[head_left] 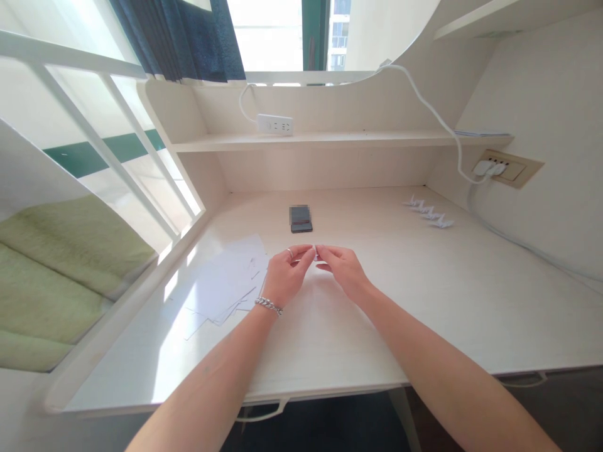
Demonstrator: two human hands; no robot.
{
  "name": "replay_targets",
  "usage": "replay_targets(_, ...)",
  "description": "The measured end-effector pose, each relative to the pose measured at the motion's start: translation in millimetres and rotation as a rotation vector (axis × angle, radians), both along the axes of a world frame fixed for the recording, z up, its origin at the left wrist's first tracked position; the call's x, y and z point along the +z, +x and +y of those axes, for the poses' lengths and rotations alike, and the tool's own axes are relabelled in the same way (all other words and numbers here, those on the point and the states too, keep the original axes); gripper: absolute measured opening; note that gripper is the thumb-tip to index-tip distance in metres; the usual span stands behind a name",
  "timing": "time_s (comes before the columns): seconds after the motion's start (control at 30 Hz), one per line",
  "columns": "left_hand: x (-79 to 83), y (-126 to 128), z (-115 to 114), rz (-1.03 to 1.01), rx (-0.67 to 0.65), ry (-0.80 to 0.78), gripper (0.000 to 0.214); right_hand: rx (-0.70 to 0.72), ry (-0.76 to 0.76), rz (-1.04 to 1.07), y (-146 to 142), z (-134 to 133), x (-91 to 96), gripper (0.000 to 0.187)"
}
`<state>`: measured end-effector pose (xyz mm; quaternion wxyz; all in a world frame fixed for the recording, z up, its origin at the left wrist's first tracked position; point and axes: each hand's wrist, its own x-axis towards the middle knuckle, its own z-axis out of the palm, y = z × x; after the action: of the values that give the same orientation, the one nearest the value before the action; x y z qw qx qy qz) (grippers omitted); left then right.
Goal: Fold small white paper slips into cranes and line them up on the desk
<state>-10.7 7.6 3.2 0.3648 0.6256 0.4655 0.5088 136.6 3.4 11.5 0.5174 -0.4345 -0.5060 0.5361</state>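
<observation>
Over the middle of the white desk (358,339), my left hand (287,273) and my right hand (343,269) meet at the fingertips. Pinched between them is a small folded white paper (315,253), mostly covered by the fingers, so its shape is hard to make out. A ring sits on a left finger and a chain bracelet (268,305) circles the left wrist. Left of my left hand lies a loose spread of white paper sheets (221,282). Just beyond the hands rests a dark phone-like object (301,220), partly blurred.
Several folded white paper cranes (431,213) stand in a row at the back right. A shelf (330,140) runs along the back with a white power strip (275,124) on it. A white cable (433,113) hangs down to the wall socket (506,168). White rails (108,125) border the left side.
</observation>
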Motion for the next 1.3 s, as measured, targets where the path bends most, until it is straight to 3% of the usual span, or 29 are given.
replay_targets(0.1,0.0,2.2,-1.5,0.038,-0.066,0.012,0.031,0.030,-0.053,0.073,5.7,0.8,4.5,0.028)
replay_targets(0.17,-0.3,2.0,-0.6,0.065,-0.075,0.017,0.028,-0.021,-0.094,0.040,8.7,2.6,4.3,0.024)
replay_targets(0.27,0.7,-1.9,1.9,0.126,0.031,0.039,0.027,-0.100,-0.119,-0.011,10.0,6.3,1.0,0.017)
replay_targets(0.37,2.6,-7.4,4.3,0.124,0.149,0.061,0.027,-0.093,-0.104,-0.016,9.1,7.8,-0.5,0.013)
replay_targets(0.57,0.4,-8.5,5.7,-0.029,-0.084,-0.083,0.027,-0.003,-0.081,-0.071,9.3,2.6,4.7,0.015)
replay_targets(0.83,2.8,-6.2,5.2,-0.146,-0.125,-0.181,0.025,0.040,0.006,-0.117,12.5,1.6,2.5,0.020)
replay_targets(1.07,10.0,-5.2,2.4,-0.232,-0.151,-0.233,0.009,0.073,-0.083,0.025,13.9,1.2,5.9,0.014)
replay_targets(1.3,12.8,-4.5,1.0,-0.289,-0.173,-0.226,0.007,0.078,-0.114,0.115,13.4,0.6,5.3,0.014)
